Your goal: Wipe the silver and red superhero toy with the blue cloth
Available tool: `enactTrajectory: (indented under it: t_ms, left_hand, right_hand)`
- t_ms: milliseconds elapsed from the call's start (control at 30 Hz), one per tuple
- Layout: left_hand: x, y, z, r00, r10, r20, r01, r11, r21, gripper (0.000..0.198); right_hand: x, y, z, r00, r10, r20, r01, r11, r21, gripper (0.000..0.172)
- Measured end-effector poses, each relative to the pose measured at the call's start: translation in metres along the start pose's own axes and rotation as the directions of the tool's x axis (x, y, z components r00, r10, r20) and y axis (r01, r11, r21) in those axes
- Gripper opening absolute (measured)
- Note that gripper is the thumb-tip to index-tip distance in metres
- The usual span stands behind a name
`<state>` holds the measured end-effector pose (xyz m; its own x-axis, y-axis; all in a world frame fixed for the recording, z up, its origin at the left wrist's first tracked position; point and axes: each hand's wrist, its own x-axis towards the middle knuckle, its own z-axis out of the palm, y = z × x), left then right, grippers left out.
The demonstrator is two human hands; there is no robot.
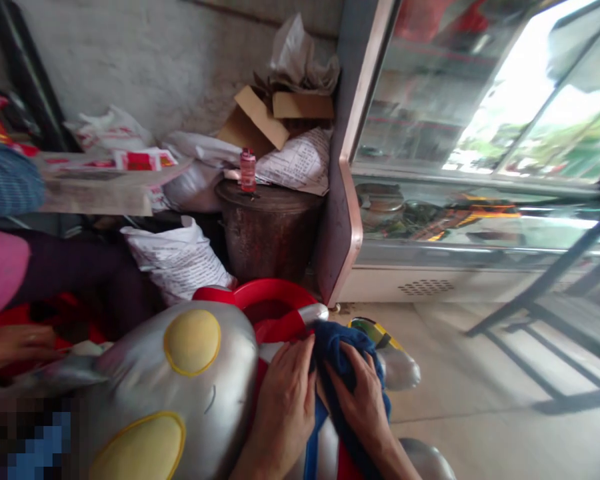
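A large silver inflatable figure [180,393] with yellow oval eyes fills the lower left of the head view. My left hand [283,407] lies flat on its silver and red body, fingers touching a dark blue cloth [337,353]. My right hand [363,400] presses down on that cloth and grips it against the figure. A silver arm of the figure [397,370] with a yellow-green patch sticks out just right of the cloth.
Another person sits at the left, with a hand [13,347] and a pink sleeve. A rusty metal drum [270,230] carries a small red bottle [248,170]. Sacks [177,260] and cardboard [260,117] lie behind. A glass display fridge [460,167] stands right, with a black metal frame [545,293].
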<state>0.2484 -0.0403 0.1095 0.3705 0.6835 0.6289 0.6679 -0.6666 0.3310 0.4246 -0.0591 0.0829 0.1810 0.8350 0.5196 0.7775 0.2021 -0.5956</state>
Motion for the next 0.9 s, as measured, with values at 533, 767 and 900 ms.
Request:
enactTrajectory:
  t_ms: [533,767,900]
  left_hand:
    - [0.000,0.006,-0.003,0.995,-0.054,0.078,0.065,0.988,-0.143,0.053]
    - [0.001,-0.001,-0.016,0.974,-0.148,-0.171,0.107,0.967,-0.231,0.061]
    - [0.004,-0.006,-0.007,0.976,-0.168,-0.136,0.125,0.952,-0.279,0.064]
  right_hand:
    - [-0.001,0.012,-0.007,0.975,0.190,0.112,-0.193,0.981,0.021,0.066]
    - [0.010,-0.007,-0.037,0.932,0.360,-0.038,-0.353,0.927,0.125,0.064]
    - [0.020,-0.025,-0.024,0.959,0.129,0.251,-0.129,0.992,-0.017,0.049]
